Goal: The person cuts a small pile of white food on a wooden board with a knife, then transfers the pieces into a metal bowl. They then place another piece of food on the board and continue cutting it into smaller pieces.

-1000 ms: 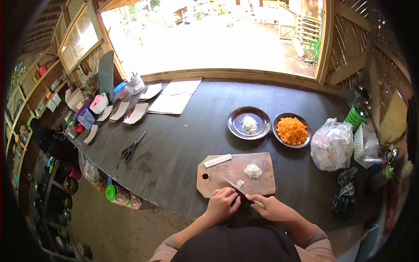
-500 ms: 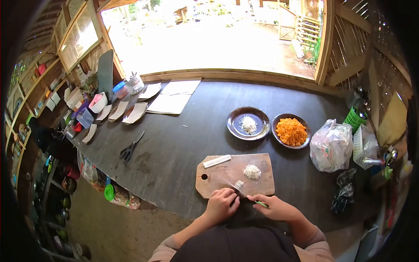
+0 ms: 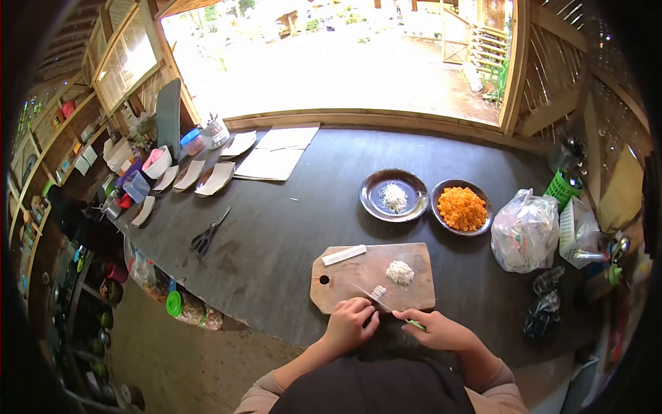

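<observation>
My right hand (image 3: 438, 330) grips a knife (image 3: 414, 323) by its green handle; the thin blade slants up and left over the wooden cutting board (image 3: 345, 290). My left hand (image 3: 351, 323) rests at the board's near edge with fingers curled; what they hold, if anything, is hidden. Beside the blade lies a small group of cut white strips (image 3: 378, 292). A larger heap of white shreds (image 3: 399, 272) sits at the board's right, and a pale white block (image 3: 344, 254) near its far left edge.
Beyond the board stand a dark plate (image 3: 369, 207) of white shreds and a bowl of orange pieces (image 3: 462, 209). A plastic bag (image 3: 525, 231) and white basket (image 3: 569, 241) are at right. Scissors (image 3: 205, 239), paper sheets (image 3: 265, 165) and containers (image 3: 192, 142) lie left.
</observation>
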`<state>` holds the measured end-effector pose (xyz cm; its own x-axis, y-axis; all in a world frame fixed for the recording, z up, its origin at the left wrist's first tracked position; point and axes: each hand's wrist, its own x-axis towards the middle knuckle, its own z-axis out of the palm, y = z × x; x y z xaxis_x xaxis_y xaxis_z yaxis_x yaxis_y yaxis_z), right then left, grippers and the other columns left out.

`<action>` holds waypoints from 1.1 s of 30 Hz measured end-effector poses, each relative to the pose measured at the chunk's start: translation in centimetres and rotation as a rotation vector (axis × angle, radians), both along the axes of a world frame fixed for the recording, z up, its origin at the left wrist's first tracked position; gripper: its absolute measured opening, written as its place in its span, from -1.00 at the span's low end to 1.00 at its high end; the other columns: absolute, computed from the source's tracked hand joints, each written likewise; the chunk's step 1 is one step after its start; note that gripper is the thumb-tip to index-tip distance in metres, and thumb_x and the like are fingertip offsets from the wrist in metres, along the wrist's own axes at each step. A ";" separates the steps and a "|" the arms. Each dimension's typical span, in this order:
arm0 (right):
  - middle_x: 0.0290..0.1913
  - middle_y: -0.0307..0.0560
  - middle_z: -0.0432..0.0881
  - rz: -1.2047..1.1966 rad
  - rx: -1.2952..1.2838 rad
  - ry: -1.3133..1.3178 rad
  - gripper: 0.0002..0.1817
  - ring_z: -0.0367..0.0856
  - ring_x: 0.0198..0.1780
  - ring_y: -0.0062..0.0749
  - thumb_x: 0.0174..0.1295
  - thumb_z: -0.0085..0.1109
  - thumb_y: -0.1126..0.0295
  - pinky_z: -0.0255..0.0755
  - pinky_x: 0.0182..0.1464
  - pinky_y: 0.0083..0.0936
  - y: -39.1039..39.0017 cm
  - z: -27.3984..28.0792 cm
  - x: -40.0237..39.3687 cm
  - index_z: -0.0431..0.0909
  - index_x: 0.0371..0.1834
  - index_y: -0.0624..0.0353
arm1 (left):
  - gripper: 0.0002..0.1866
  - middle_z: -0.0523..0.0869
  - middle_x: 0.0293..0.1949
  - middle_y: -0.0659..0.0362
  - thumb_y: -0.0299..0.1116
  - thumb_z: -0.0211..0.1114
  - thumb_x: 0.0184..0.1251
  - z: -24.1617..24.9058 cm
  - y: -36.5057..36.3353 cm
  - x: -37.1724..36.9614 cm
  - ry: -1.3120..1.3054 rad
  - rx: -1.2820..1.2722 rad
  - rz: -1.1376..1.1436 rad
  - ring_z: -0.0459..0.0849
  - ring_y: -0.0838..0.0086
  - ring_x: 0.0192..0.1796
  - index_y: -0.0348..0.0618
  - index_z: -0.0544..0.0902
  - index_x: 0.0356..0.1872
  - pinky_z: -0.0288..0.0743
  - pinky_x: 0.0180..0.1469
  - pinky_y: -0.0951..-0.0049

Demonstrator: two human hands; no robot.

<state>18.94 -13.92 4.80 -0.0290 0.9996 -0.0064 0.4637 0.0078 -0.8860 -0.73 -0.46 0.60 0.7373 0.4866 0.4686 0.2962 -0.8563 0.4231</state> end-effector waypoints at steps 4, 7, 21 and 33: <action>-0.56 0.17 0.56 -0.022 -0.125 -0.047 -0.60 0.53 -0.57 -0.11 0.41 0.15 0.35 0.47 -0.35 -0.32 0.0 0.5 -0.5 0.48 0.30 -0.06 | -0.83 0.72 -0.20 0.14 -0.32 0.38 0.18 0.4 -0.1 0.0 0.001 -0.009 -0.013 0.71 0.26 -0.11 -0.18 0.74 -0.29 0.47 0.00 0.30; -0.54 0.20 0.58 -0.037 -0.125 -0.096 -0.61 0.58 -0.55 0.02 0.41 0.14 0.34 0.49 -0.34 -0.25 0.1 0.3 -1.1 0.48 0.29 -0.05 | -0.84 0.72 -0.19 0.14 -0.32 0.37 0.17 0.3 -0.3 0.1 0.001 -0.009 -0.009 0.70 0.26 -0.10 -0.18 0.74 -0.30 0.47 0.01 0.30; -0.59 0.19 0.55 -0.046 -0.105 -0.094 -0.60 0.57 -0.58 0.03 0.42 0.12 0.33 0.46 -0.39 -0.23 0.2 -0.4 -1.3 0.45 0.31 -0.07 | -0.86 0.72 -0.21 0.22 -0.32 0.38 0.15 0.6 -0.5 0.1 0.026 0.058 0.030 0.69 0.38 -0.06 -0.12 0.75 -0.32 0.36 0.01 0.33; -0.64 0.19 0.51 -0.050 -0.109 -0.086 -0.61 0.50 -0.64 -0.04 0.42 0.11 0.34 0.43 -0.42 -0.26 0.2 -0.3 -1.5 0.46 0.30 -0.08 | -0.86 0.73 -0.22 0.21 -0.30 0.38 0.17 0.5 -0.4 0.0 0.005 0.045 0.025 0.70 0.35 -0.09 -0.13 0.74 -0.33 0.41 0.01 0.31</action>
